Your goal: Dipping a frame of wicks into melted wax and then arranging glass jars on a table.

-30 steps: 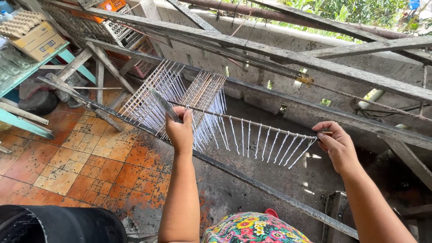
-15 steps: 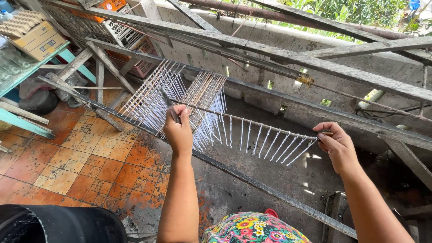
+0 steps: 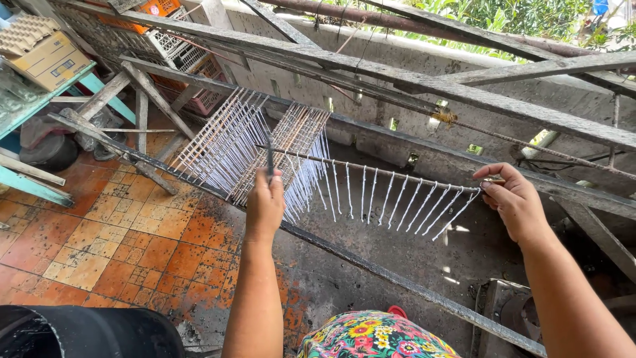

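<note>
your left hand (image 3: 265,202) is closed around one end of a thin dark rod (image 3: 371,167), and the fingers (image 3: 275,179) are curled tight on it. your right hand (image 3: 513,199) holds the other end, with the thumb and fingertips pinched together on it. the rod runs between your two hands, a little higher at the left and lower at the right. a row of thin white sticks (image 3: 404,202) hangs down from the rod, side by side like teeth on a comb. they look like small candles on strings, but the view is too small to be sure.

the rod is up in the air over a dark sooty trough (image 3: 411,265), in front of a long wooden rail (image 3: 397,79). just behind your left hand, more rods full of white sticks (image 3: 232,142) lean on the wooden frame (image 3: 152,99). they are packed close and tilted, and the nearest ones seem to touch the sticks on your rod.

the floor on the left has orange tiles (image 3: 99,225) with black stains near the trough. a black round tub (image 3: 86,335) sits at the bottom left corner. a blue surface (image 3: 40,99) at the far left carries a cardboard box (image 3: 50,59) and egg trays (image 3: 26,30). plastic crates (image 3: 165,30) are stacked behind the frame, and green leaves (image 3: 517,16) show at the top
</note>
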